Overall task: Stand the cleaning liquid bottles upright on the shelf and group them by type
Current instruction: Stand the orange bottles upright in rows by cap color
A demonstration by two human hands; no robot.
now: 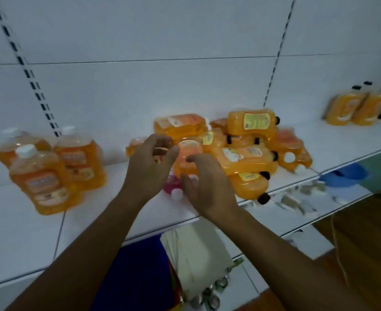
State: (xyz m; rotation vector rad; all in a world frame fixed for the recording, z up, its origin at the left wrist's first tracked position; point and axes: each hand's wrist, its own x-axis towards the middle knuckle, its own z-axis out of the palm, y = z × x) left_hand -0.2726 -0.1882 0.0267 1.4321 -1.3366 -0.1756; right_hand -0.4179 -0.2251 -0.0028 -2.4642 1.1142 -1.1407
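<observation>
My right hand [207, 187] reaches into the middle of the white shelf [27, 232], its thumb and curled fingers round a small orange bottle [186, 151]. My left hand [149, 167] hovers just left of that bottle with fingers loosely curved, holding nothing. A pile of orange bottles [247, 151] with black and white caps lies on its side behind and to the right. A pink bottle [170, 181] lies under my hands. Three white-capped orange bottles [43, 178] stand upright at the left. Black-capped orange bottles [355, 106] stand upright at the far right.
The white back panel with slotted uprights [34, 86] rises behind the shelf. Below the shelf edge lie folded pale cloths [196, 254], blue material [140, 277] and a blue item [346, 173]. A wooden floor [364, 243] shows at the lower right.
</observation>
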